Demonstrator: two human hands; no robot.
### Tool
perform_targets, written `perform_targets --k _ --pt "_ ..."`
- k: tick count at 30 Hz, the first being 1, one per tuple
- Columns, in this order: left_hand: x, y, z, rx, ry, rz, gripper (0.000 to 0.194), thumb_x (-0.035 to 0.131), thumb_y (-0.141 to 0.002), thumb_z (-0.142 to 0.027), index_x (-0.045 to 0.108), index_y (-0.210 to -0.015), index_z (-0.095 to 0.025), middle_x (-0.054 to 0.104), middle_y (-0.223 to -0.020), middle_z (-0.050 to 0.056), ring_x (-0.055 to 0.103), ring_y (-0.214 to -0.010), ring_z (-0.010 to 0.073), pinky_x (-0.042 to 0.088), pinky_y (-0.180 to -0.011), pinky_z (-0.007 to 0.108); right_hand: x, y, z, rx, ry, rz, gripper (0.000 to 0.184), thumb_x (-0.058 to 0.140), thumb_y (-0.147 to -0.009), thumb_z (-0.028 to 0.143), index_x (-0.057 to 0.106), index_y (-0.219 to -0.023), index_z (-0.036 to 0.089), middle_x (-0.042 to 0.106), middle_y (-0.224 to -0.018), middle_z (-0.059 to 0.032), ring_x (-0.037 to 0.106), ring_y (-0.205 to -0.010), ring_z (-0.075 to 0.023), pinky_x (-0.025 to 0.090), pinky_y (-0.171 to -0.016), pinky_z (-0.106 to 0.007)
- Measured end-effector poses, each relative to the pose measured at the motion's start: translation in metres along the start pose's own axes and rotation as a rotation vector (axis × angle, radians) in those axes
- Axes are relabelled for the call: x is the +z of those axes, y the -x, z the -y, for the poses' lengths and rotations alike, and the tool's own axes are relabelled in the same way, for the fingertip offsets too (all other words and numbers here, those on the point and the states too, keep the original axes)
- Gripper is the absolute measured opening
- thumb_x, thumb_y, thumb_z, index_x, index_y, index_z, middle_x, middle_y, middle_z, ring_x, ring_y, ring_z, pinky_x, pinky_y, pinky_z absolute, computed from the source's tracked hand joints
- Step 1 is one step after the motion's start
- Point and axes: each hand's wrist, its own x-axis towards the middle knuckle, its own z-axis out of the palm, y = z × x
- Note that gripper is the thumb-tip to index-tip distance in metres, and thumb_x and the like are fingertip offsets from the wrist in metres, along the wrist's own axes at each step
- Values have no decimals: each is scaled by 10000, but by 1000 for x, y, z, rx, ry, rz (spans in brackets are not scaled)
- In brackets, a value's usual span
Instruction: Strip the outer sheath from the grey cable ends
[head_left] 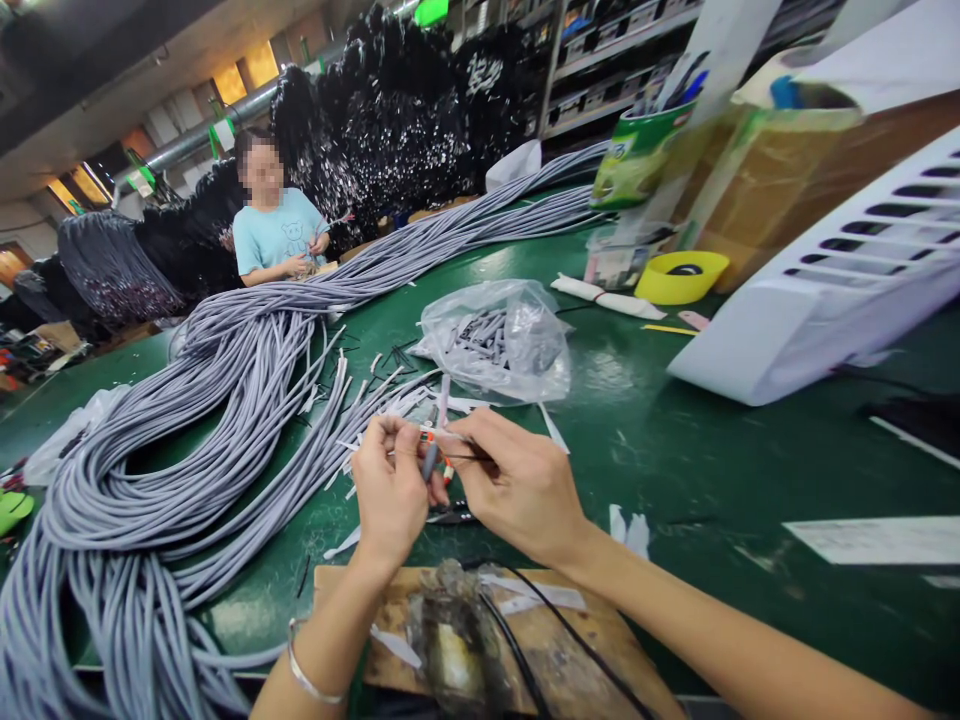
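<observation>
My left hand point(390, 485) is closed, thumb against fingers, on a short grey cable end point(430, 460) with small orange and white bits beside it. Close on its right, my right hand point(517, 480) is pinched around thin wires point(469, 455), one dark and one pale. The fingers partly hide where the two meet. Just behind the hands, loose grey cables point(352, 420) with pale stripped ends lie among white paper strips. A clear plastic bag point(495, 340) holding many small grey pieces lies beyond my fingers.
Thick bundles of grey cable point(172, 450) cover the left of the green table point(615, 450). Below my hands is a wooden board point(592, 640) with a taped block and black cords. A yellow tape ring point(682, 277) and white slotted casing point(810, 300) stand right. A person point(277, 225) works opposite.
</observation>
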Motion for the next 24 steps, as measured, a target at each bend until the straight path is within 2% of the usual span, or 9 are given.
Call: perform_targets --k 3,6,9,11,13,14,17,21,24 --pt "-1 -2 -1 -32 114 -41 320 490 -805 -463 381 -676 -190 407 -439 -105 360 -254 26 245 -271 134 2 1 0 41 -42 -24 203 468 -807 133 527 -614 161 484 -519 24 442 -440 -63 351 -421 -168" --pt "-2 -5 -4 -41 186 -139 324 502 -795 -467 388 -692 -182 491 -574 -79 352 -258 -1 223 -260 131 5 -1 -3 101 -50 -82 188 518 -755 127 528 -571 165 488 -485 37 432 -412 -58 343 -399 -167" --pt "-2 -6 -4 -34 209 -160 315 507 -793 -460 403 -701 -177 536 -691 -53 368 -273 -9 227 -256 134 3 -4 -9 206 -41 -127 186 549 -724 139 526 -542 171 490 -452 47 414 -374 -55 331 -373 -174" --pt "-2 -6 -3 -39 209 -148 309 503 -796 -459 405 -706 -180 540 -676 -50 381 -277 1 237 -257 135 -2 -3 -10 292 -3 -247 148 554 -744 174 559 -596 175 521 -471 38 420 -364 -60 333 -361 -183" --pt "-2 -5 -2 -48 197 -140 307 486 -802 -471 407 -720 -186 519 -583 -62 386 -271 22 254 -263 139 -9 1 -8 256 69 -381 107 560 -755 208 580 -653 185 557 -506 23 433 -363 -71 346 -362 -199" --pt "-1 -5 -2 -51 187 -135 308 475 -805 -480 411 -730 -188 502 -538 -69 384 -268 32 264 -267 142 -11 3 -6 163 93 -399 94 565 -755 223 583 -666 196 574 -518 18 443 -363 -75 356 -366 -206" --pt "-2 -4 -3 -41 137 -135 323 471 -801 -494 439 -733 -181 495 -515 -64 406 -311 43 317 -317 149 -11 10 2 -205 74 -179 73 544 -783 230 601 -738 235 650 -583 15 558 -442 -99 434 -445 -206" --pt "-3 -4 -7 15 67 -160 323 527 -778 -463 473 -670 -163 513 -631 -28 487 -509 64 396 -469 157 1 10 5 -126 165 -52 192 508 -830 168 573 -1010 184 707 -867 -70 664 -721 -143 482 -592 -208" --pt "-3 -5 -8 59 46 -112 299 538 -782 -424 496 -652 -159 490 -650 -21 486 -614 88 407 -580 179 4 6 1 -99 185 -32 192 503 -845 203 554 -1028 173 707 -839 -57 659 -643 -126 458 -542 -199"
